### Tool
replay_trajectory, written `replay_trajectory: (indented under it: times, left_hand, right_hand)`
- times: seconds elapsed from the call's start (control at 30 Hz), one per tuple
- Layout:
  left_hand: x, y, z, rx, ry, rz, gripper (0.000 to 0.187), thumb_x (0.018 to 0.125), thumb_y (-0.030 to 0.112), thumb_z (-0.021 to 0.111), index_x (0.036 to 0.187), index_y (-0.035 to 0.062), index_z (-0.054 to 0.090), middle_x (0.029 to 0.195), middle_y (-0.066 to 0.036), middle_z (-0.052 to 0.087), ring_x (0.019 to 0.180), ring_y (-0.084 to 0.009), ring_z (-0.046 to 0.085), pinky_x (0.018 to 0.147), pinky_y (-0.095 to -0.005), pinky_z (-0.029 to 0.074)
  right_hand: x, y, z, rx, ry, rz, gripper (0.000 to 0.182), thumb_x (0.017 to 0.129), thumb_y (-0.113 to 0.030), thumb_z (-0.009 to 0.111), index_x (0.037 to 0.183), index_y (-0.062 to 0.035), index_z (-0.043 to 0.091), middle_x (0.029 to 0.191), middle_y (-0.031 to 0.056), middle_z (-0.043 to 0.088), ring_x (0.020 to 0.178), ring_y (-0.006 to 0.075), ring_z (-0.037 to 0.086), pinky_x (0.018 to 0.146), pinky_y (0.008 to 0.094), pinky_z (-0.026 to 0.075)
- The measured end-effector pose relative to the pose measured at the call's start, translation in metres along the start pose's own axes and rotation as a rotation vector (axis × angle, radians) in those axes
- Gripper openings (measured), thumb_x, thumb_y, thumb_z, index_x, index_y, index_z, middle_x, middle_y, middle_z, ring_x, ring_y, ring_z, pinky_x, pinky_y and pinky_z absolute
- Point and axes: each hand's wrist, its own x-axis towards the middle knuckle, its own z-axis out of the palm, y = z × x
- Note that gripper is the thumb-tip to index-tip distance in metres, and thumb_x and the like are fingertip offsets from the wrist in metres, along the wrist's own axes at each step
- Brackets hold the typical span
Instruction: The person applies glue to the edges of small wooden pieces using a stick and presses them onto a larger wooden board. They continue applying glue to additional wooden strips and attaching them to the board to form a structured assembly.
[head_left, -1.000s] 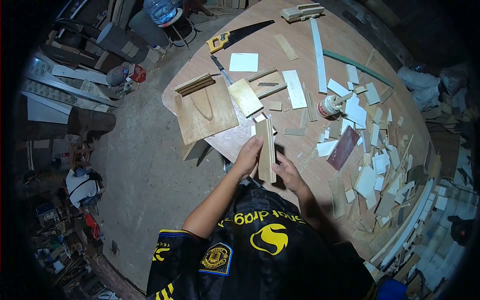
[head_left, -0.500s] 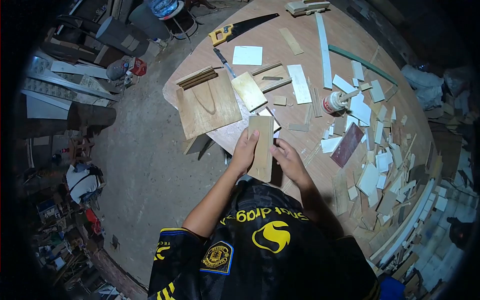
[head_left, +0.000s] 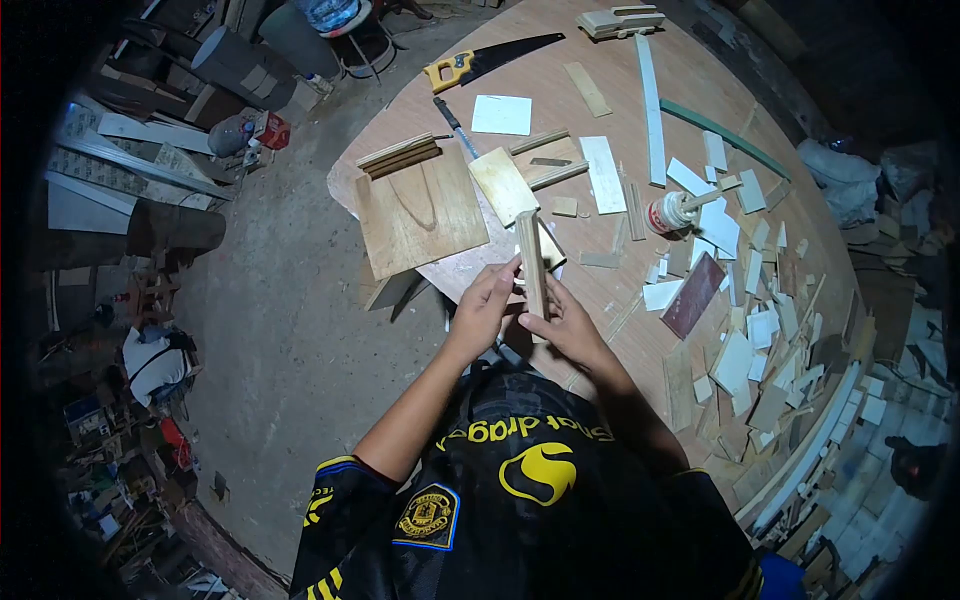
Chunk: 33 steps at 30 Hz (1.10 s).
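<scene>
A flat wooden board (head_left: 531, 258) stands on edge between my hands, its narrow, grooved-looking side facing up at me. My left hand (head_left: 482, 308) is closed on its left side. On the other side, my right hand (head_left: 568, 328) grips the lower part, thumb near the bottom end. Just beyond the board, a pale wooden block (head_left: 505, 186) lies on the table. To the left is a plywood panel (head_left: 425, 215) with a curved grain mark and grooved strips along its top edge.
The wooden table (head_left: 625, 290) holds a yellow-handled saw (head_left: 495, 60), a long-bladed tool with a dark handle (head_left: 446, 112), a glue pot with a stick (head_left: 672, 212), a dark red block (head_left: 694, 294) and several scattered offcuts (head_left: 735, 362). A green strip (head_left: 725, 138) lies towards the back right.
The board has been turned from showing its broad face to showing its narrow edge. My right hand has shifted lower along it, and both hands still hold it.
</scene>
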Motion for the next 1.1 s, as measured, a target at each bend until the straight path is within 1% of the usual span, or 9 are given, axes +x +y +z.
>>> replay_trajectory:
  times: [0.17, 0.2, 0.27, 0.47, 0.57, 0.7, 0.87, 1.0, 1.1]
  left_hand:
    - [0.008, 0.002, -0.027, 0.161, 0.273, 0.092, 0.035, 0.103, 0.027, 0.042, 0.104, -0.0008, 0.062, 0.085, -0.002, 0.054, 0.073, -0.0098, 0.050, 0.064, -0.0245, 0.045]
    - [0.011, 0.001, -0.031, 0.017, 0.343, 0.048, 0.034, 0.102, 0.028, 0.043, 0.104, 0.0004, 0.063, 0.085, -0.002, 0.054, 0.074, -0.0098, 0.050, 0.064, -0.0249, 0.045]
    - [0.014, -0.004, -0.039, -0.128, 0.424, -0.017, 0.032, 0.102, 0.030, 0.046, 0.107, 0.0032, 0.062, 0.086, -0.001, 0.054, 0.077, -0.0096, 0.051, 0.066, -0.0255, 0.046]
    - [0.012, -0.008, -0.046, -0.359, 0.087, -0.088, 0.040, 0.101, 0.034, 0.047, 0.128, 0.0053, 0.051, 0.103, -0.005, 0.059, 0.089, -0.0135, 0.059, 0.076, -0.0280, 0.049]
    - [0.007, -0.013, -0.043, -0.405, -0.010, -0.191, 0.044, 0.100, 0.035, 0.049, 0.132, 0.0056, 0.048, 0.114, -0.008, 0.060, 0.097, -0.0155, 0.061, 0.082, -0.0305, 0.050]
    - [0.004, -0.025, -0.057, -0.427, 0.034, -0.235, 0.042, 0.098, 0.032, 0.054, 0.128, 0.0032, 0.050, 0.118, -0.007, 0.060, 0.101, -0.0153, 0.061, 0.087, -0.0298, 0.049]
    - [-0.003, -0.025, -0.073, -0.623, 0.224, -0.266, 0.036, 0.099, 0.028, 0.052, 0.124, 0.0029, 0.052, 0.118, -0.007, 0.061, 0.102, -0.0175, 0.062, 0.088, -0.0325, 0.051]
    - [0.004, -0.037, -0.086, -0.596, 0.341, -0.204, 0.043, 0.100, 0.034, 0.049, 0.131, 0.0033, 0.047, 0.119, -0.009, 0.059, 0.103, -0.0176, 0.060, 0.089, -0.0352, 0.050]
    - [0.007, -0.027, -0.100, -0.580, 0.333, -0.375, 0.041, 0.101, 0.035, 0.046, 0.126, 0.0032, 0.052, 0.105, -0.007, 0.063, 0.088, -0.0148, 0.063, 0.078, -0.0325, 0.054]
  right_hand:
    - [-0.005, -0.001, -0.006, 0.739, -0.354, 0.181, 0.064, 0.087, -0.037, 0.059, 0.136, -0.0006, 0.041, 0.119, 0.0167, 0.058, 0.103, 0.0212, 0.061, 0.084, 0.0308, 0.049]
    - [-0.001, 0.004, -0.005, 0.763, -0.419, 0.175, 0.082, 0.080, -0.052, 0.057, 0.139, 0.0010, 0.036, 0.125, 0.0199, 0.054, 0.106, 0.0280, 0.060, 0.091, 0.0368, 0.048]
    - [-0.003, -0.014, 0.000, 0.884, -0.429, 0.166, 0.087, 0.078, -0.053, 0.059, 0.141, 0.0006, 0.033, 0.128, 0.0224, 0.052, 0.103, 0.0314, 0.061, 0.086, 0.0386, 0.051]
    - [0.002, -0.016, 0.006, 1.162, -0.518, 0.118, 0.095, 0.075, -0.057, 0.061, 0.145, -0.0010, 0.028, 0.128, 0.0270, 0.050, 0.093, 0.0362, 0.063, 0.073, 0.0417, 0.054]
    - [0.010, -0.010, 0.009, 1.114, -0.581, 0.231, 0.100, 0.072, -0.060, 0.062, 0.145, -0.0013, 0.028, 0.128, 0.0298, 0.050, 0.089, 0.0388, 0.063, 0.063, 0.0428, 0.054]
    - [0.017, 0.001, 0.021, 0.897, -0.566, 0.296, 0.083, 0.085, -0.056, 0.053, 0.143, -0.0005, 0.030, 0.123, 0.0260, 0.055, 0.097, 0.0400, 0.064, 0.077, 0.0418, 0.053]
    - [0.034, 0.019, 0.029, 0.480, -0.264, 0.391, 0.053, 0.102, -0.041, 0.036, 0.132, 0.0001, 0.049, 0.114, 0.0138, 0.063, 0.099, 0.0198, 0.063, 0.083, 0.0302, 0.049]
    - [0.036, -0.011, 0.044, 0.274, -0.363, 0.239, 0.043, 0.103, -0.028, 0.041, 0.128, 0.0045, 0.053, 0.115, 0.0083, 0.063, 0.106, 0.0148, 0.057, 0.089, 0.0251, 0.044]
    - [0.038, -0.019, 0.054, 0.195, -0.344, 0.266, 0.040, 0.101, -0.025, 0.048, 0.130, 0.0020, 0.053, 0.117, 0.0079, 0.062, 0.109, 0.0159, 0.056, 0.093, 0.0263, 0.042]
